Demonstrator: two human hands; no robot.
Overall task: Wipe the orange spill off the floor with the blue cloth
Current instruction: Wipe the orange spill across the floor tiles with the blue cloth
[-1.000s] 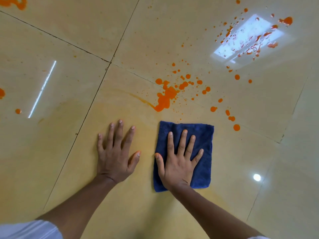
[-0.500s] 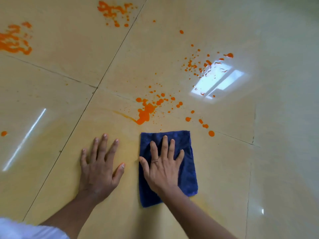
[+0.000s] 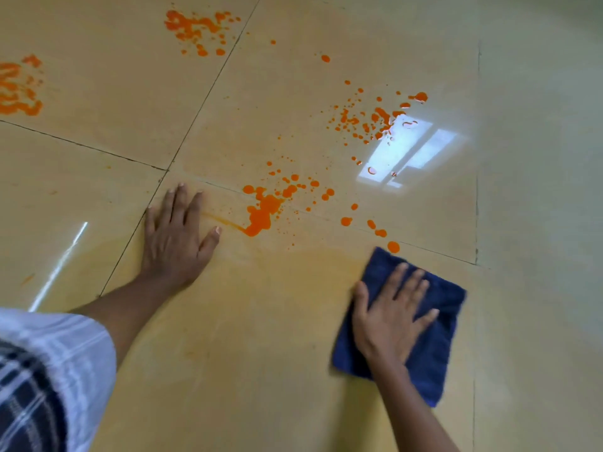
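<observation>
Covering several tiles, the floor (image 3: 293, 370) is marked by the spill in patches: far ones at 10 and 11 o'clock, a scatter at 1 o'clock by a window glare, and the main blot (image 3: 262, 213) near centre. From the cloth (image 3: 434, 347) that blot lies toward 10 o'clock, its long axis running roughly 1 to 7 o'clock with a thin streak trailing toward 9. The cloth is pressed flat under the spread right hand (image 3: 388, 318). The left hand (image 3: 174, 236), spread and planted on bare tile, is nearer the blot, yet the wiping is judged to fall to the right. One drop (image 3: 393, 246) sits just beside the cloth's far corner.
</observation>
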